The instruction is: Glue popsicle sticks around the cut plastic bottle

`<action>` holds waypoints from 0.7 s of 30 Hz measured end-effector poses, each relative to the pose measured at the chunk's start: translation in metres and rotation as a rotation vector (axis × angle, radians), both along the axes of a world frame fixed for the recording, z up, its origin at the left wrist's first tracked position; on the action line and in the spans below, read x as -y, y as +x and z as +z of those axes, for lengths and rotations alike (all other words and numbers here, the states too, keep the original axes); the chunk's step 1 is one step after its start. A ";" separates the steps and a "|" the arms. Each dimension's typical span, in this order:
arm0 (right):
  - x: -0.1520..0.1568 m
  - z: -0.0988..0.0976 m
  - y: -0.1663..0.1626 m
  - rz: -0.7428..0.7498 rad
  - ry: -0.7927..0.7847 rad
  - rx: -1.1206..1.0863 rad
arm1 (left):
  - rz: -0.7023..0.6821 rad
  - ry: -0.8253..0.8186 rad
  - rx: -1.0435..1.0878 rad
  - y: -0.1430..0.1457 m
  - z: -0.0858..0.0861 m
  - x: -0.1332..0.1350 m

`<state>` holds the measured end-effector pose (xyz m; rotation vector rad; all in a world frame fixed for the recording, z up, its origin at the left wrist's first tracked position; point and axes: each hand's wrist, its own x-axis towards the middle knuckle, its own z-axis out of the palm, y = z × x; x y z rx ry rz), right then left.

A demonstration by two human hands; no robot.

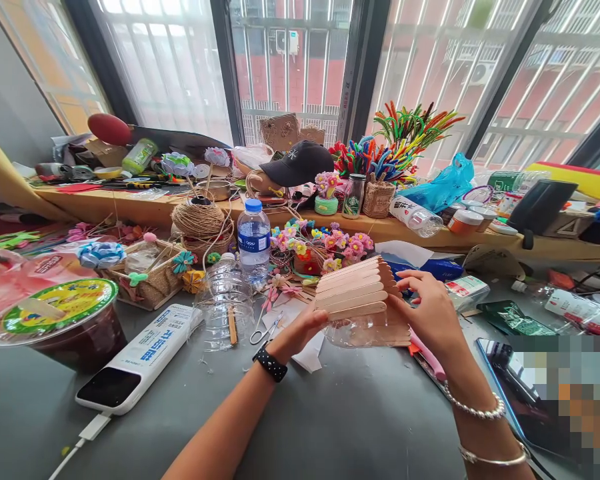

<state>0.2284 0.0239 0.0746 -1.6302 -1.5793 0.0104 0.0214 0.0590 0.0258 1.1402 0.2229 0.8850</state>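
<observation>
My left hand [307, 328] grips the near left side of a cut clear plastic bottle [353, 333] that lies tilted above the table. Pale wooden popsicle sticks [353, 290] cover much of its outside, side by side, their rounded ends overlapping. At the right end of this piece is my right hand [425, 307], its thumb and bent fingers closed against the stick ends. Part of its grasp is hidden behind the sticks. Scissors [265, 328] and white paper scraps [311, 352] lie beside my left wrist. Left of them is another clear cut bottle [225, 300] with a single stick by it.
A lidded cup [80, 327] and a white power bank [140, 360] stand on the left. Behind are a water bottle [253, 243], twine [200, 223] and pipe-cleaner flowers [350, 247]. A tablet [510, 387] lies at the right. The crowded sill holds a black cap [300, 163].
</observation>
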 end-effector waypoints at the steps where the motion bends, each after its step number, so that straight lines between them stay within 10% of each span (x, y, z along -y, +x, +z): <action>1: 0.000 0.000 0.000 -0.006 -0.001 0.000 | -0.013 0.000 0.003 0.000 0.001 0.000; 21: 0.007 0.004 -0.003 -0.087 0.009 0.480 | -0.093 -0.160 0.011 0.001 0.003 0.002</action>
